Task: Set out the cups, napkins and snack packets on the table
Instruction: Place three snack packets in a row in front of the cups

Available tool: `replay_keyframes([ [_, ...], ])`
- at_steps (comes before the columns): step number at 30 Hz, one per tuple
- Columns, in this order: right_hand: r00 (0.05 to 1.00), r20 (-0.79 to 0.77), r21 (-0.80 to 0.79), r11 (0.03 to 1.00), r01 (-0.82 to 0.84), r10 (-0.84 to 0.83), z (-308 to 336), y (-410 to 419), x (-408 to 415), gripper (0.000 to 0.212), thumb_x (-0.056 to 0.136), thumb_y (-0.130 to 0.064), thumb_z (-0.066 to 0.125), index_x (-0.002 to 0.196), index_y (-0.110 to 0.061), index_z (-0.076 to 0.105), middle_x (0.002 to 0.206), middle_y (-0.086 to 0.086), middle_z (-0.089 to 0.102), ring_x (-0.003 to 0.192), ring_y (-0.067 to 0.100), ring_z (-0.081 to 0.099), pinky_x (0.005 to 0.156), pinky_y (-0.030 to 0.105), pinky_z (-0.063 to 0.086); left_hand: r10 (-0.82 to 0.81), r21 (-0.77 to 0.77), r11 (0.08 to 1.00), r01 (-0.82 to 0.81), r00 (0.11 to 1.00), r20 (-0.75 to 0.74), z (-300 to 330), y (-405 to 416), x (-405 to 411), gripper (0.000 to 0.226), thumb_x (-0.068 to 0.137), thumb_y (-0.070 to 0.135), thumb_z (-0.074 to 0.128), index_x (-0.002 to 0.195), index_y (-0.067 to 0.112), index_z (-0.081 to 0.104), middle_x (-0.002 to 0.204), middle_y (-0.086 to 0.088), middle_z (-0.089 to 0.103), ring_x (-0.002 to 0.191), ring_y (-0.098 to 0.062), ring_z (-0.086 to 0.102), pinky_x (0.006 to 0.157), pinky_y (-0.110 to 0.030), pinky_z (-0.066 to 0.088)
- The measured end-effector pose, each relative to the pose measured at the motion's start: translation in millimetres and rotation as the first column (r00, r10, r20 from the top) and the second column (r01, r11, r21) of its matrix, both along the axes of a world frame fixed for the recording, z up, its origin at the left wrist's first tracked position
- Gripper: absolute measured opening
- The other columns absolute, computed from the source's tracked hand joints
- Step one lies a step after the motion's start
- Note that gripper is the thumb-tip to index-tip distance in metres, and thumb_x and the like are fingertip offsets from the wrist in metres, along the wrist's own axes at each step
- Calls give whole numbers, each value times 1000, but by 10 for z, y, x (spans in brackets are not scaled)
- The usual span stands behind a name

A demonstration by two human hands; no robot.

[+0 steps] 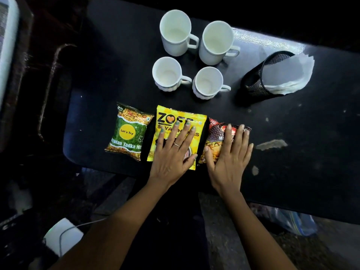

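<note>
On a black table [292,133], the left hand [173,151] lies flat with straight fingers on the yellow packet [165,121]; the right hand [228,154] likewise on the red packet [216,133]; a green packet [128,131] alongside; four cups [194,55] and napkins in a mesh holder [255,82] beyond; the packets seem to be getting lined up, with the napkins probably next.

There are four white cups: one [176,32], two [216,41], three [167,74], four [208,82]. There are three snack packets: a green one [128,131], a yellow one [167,117] and a dark red one [216,141]. There is one black mesh holder [255,82] with white napkins [288,75] in it. Two hands are here, the left hand [173,151] and the right hand [229,154].
</note>
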State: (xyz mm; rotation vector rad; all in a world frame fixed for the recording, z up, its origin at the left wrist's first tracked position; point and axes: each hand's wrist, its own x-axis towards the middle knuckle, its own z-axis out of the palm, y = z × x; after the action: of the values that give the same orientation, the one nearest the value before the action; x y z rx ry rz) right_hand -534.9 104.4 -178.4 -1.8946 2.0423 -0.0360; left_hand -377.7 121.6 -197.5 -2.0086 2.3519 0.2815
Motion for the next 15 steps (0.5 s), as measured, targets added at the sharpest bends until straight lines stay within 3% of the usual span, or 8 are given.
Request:
replay_keyframes([
  [9, 999, -27, 26, 999, 23, -23, 55, 24, 53, 77, 87, -60, 29, 151, -20, 12, 160, 9, 3, 147, 24, -2, 116, 50, -2, -3, 52, 999, 3, 1000, -3, 104, 19, 28, 69, 93, 57, 28, 151, 20, 15, 159, 0, 14, 146, -22, 12, 117, -45, -4],
  [15, 1000, 5, 4, 1000, 7, -7, 259, 18, 153, 75, 87, -55, 29, 150, -16, 17, 159, 12, 8, 147, 27, 3, 117, 49, -1, 0, 94, 996, 2, 1000, -22, 377, -5, 116, 66, 94, 50, 28, 149, 16, 20, 157, -2, 21, 145, -24, 19, 115, -42, 3],
])
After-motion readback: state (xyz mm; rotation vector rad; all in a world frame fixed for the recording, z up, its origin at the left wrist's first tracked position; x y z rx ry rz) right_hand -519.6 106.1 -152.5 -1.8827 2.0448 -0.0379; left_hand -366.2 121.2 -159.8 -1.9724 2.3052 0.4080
